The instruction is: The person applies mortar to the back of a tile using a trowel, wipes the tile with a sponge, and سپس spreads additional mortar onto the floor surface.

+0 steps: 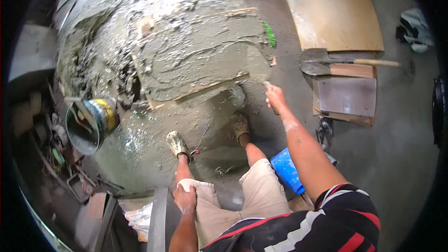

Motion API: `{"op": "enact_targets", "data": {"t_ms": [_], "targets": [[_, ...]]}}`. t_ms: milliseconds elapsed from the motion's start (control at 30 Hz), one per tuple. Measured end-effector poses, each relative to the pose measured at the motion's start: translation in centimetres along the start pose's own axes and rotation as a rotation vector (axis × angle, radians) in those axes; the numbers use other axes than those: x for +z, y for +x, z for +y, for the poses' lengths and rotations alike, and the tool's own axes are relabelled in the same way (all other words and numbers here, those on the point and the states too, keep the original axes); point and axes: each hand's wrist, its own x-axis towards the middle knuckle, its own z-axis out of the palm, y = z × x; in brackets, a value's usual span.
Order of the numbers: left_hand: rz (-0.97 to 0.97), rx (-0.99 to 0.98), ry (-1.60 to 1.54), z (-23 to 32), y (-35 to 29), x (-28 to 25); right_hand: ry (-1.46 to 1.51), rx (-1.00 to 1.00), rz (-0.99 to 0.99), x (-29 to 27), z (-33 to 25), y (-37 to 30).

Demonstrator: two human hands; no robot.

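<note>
My right hand [276, 97] is closed round the handle of a trowel, whose mortar-coated blade [257, 65] lies at the right edge of a spread bed of wet grey mortar [205, 60]. Thin wooden strips border this bed; the near strip [205, 91] runs along its front edge, and a far strip [233, 12] shows at the back. Resting on my left knee, my left hand [185, 199] holds nothing, with its fingers over the beige shorts [205, 205].
Left of my feet a bucket [88, 123] lies tipped. A blue container [287, 170] sits beside my right leg. To the right are a wooden board [336, 16], a shovel [317, 63] and a flat panel [347, 95]. A green brush [269, 34] lies beside the mortar.
</note>
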Motion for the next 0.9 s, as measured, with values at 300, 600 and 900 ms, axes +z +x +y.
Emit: {"op": "enact_targets", "data": {"t_ms": [300, 600, 900], "targets": [[-0.008, -0.051, -0.102, -2.1, 0.7, -1.0, 0.357, 0.214, -0.382, 17.3, -9.3, -11.9], [0.072, -0.043, -0.188, -5.1, 1.2, 0.0, -0.161, -0.157, -0.652, 22.2, -14.3, -14.7], [0.069, -0.067, -0.196, -5.5, 1.5, -1.3, -0.841, -0.614, -0.421, 20.0, -13.7, -13.3]]}}
